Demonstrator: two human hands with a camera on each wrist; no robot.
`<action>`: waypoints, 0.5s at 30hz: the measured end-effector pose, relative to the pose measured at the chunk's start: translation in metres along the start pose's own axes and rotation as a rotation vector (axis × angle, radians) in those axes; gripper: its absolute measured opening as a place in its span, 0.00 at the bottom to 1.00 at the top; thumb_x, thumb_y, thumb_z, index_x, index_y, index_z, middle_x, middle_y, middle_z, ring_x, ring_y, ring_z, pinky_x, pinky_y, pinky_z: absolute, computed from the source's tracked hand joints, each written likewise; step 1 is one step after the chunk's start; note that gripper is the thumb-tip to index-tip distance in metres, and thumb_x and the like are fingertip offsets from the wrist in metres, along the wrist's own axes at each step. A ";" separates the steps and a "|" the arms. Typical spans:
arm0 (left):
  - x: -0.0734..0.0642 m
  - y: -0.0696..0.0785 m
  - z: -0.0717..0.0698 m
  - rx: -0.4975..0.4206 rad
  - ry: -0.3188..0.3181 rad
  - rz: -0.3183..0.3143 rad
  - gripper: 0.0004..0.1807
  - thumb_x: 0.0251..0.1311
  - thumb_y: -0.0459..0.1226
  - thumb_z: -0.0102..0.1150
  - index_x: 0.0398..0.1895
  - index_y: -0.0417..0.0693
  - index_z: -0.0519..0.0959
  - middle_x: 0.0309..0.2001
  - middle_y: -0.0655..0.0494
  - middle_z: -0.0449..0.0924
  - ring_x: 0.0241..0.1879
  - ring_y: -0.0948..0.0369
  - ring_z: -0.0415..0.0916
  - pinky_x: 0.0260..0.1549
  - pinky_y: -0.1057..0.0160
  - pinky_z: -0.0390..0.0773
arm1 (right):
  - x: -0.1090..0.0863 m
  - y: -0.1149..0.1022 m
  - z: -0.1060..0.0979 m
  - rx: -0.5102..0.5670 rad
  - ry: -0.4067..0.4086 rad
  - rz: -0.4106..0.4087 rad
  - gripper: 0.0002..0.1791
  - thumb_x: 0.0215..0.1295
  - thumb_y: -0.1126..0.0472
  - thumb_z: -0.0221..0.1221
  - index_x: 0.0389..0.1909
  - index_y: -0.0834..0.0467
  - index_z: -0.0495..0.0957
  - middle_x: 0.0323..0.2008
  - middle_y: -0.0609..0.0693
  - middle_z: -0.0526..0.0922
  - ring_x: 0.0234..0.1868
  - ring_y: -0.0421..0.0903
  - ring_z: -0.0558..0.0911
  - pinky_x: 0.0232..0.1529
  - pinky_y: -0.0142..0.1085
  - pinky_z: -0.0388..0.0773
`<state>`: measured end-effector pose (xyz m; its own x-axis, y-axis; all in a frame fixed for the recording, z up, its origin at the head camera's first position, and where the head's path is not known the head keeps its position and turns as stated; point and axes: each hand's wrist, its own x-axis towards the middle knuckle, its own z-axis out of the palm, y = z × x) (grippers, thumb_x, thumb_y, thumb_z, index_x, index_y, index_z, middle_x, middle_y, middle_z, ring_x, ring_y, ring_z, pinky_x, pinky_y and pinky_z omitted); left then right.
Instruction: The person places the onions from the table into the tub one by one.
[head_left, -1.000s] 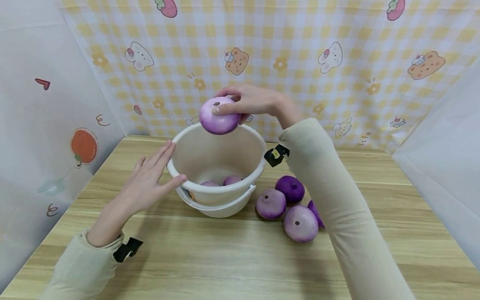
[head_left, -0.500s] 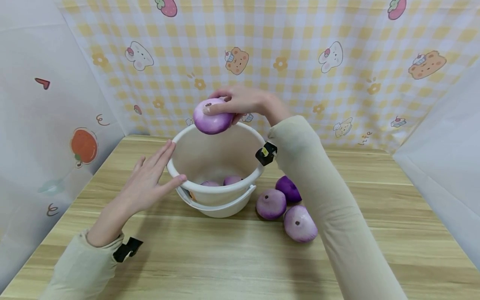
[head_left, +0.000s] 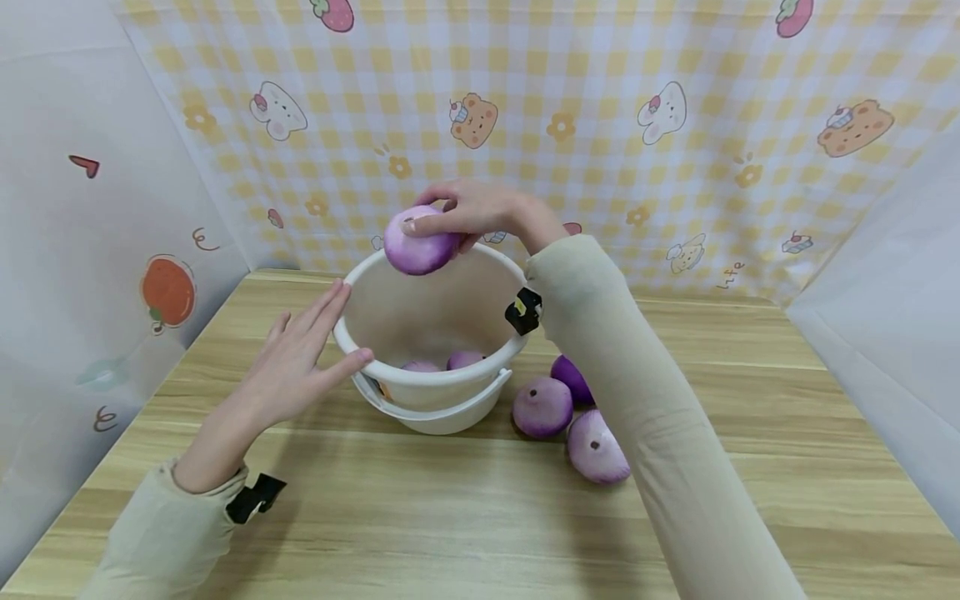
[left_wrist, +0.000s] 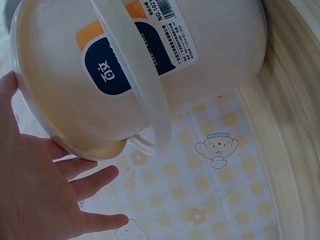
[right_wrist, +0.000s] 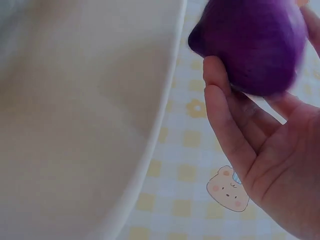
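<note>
In the head view my right hand (head_left: 480,208) grips a purple onion (head_left: 420,250) above the mouth of a white bucket (head_left: 442,423), near its far rim. The right wrist view shows the onion's dark pointed end (right_wrist: 196,41) and the fingers curled round it. My left hand (head_left: 296,367) rests on the bucket's left rim, its fingers extended. Seen from the left wrist, several fingers of that hand (left_wrist: 45,190) spread past the rim, and the thumb touches the edge. Inside the bucket lie two onions (head_left: 465,360), partly hidden by the front wall.
Right of the bucket, a pale onion (head_left: 542,407), another pale onion (head_left: 597,446) and a darker purple one (head_left: 572,379) sit together on the wooden table (head_left: 420,525), partly behind the right sleeve. The bucket's handle (head_left: 442,412) hangs in front. A checked cloth (head_left: 562,67) hangs behind.
My right hand has carried the onion left and slightly down over the bucket, tilting it a little. The right sleeve now covers more of the onions on the table. My left hand has stayed put.
</note>
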<state>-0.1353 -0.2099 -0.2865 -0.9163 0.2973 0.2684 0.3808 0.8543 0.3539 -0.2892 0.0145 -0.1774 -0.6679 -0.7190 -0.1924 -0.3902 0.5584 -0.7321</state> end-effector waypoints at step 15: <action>0.000 -0.001 0.001 -0.002 0.006 0.009 0.43 0.58 0.55 0.47 0.68 0.45 0.43 0.68 0.51 0.39 0.64 0.48 0.42 0.56 0.40 0.36 | -0.007 0.006 -0.006 -0.029 0.071 -0.028 0.32 0.57 0.45 0.55 0.60 0.51 0.60 0.46 0.51 0.73 0.38 0.53 0.78 0.41 0.36 0.74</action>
<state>-0.1358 -0.2101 -0.2874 -0.9119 0.3030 0.2767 0.3897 0.8506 0.3529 -0.2908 0.0252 -0.1771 -0.6994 -0.7037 -0.1247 -0.4268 0.5512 -0.7169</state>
